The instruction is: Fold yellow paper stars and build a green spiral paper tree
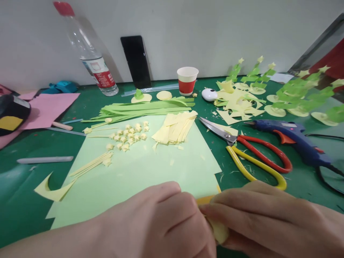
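Observation:
My left hand [166, 218] and my right hand [263, 215] meet at the near edge of the table, fingers closed together on a small piece of yellow paper [219, 231]. A strip of it shows between the hands, and most of it is hidden. Both hands rest over the front of a pale green paper sheet [139, 168]. On that sheet lie several small folded yellow stars [129, 136], a pile of short yellow strips [174, 129] and long green strips [139, 109].
Red-and-yellow scissors [252, 152] and a blue glue gun [292, 138] lie to the right. Behind stand a red paper cup [187, 80], a plastic bottle [88, 50], a black phone [135, 61], green paper trees [298, 95], yellow scraps [239, 102] and pink paper [45, 105].

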Available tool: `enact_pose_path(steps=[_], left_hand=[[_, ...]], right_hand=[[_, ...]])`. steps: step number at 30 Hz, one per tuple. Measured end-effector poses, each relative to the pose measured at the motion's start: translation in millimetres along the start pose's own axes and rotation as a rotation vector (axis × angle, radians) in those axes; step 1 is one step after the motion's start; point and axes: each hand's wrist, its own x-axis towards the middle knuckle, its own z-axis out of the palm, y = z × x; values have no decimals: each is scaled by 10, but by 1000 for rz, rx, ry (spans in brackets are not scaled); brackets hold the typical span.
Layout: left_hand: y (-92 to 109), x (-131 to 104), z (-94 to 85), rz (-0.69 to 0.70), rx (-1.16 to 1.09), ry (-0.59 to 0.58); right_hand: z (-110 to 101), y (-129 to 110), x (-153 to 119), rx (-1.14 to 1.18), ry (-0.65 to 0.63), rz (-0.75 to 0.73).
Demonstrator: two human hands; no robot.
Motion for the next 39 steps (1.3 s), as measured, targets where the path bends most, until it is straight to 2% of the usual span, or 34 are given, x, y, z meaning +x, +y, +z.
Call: enact_pose_path(steps=[2, 4, 6, 9, 13, 15, 19, 21, 25, 31, 37, 39], left_hand=[[0, -6, -19, 8, 8, 9], [10, -2, -51, 21, 52, 26], [32, 7, -78, -28, 138, -12], [55, 17, -74, -133, 190, -99], [14, 36, -41, -89, 62, -10], [-16, 58, -50, -98, 8, -15], [-27, 107, -90, -166, -35, -182], [-18, 116, -94, -176, -42, -220], [-26, 92, -75, -146, -79, -187], [-74, 61, -47, -225, -157, -164], [-62, 55, -66, -227, -194, -156], [-40, 62, -85, -233, -174, -187]], right_hand=[[14, 11, -12, 30, 98, -103], [53, 34, -67, 66, 170, -42], [107, 58, -147, 92, 170, 51], [173, 84, -231, 111, 121, 64], [157, 81, -179, 125, 105, 66], [109, 61, -110, 97, 125, 61], [20, 20, -6, 58, 224, 21], [10, 13, 7, 57, 253, 2], [48, 32, -30, 71, 214, 9], [62, 67, -98, 55, 153, 22], [-13, 26, 13, -90, 261, -71], [-37, 1, 60, -119, 281, -96]])
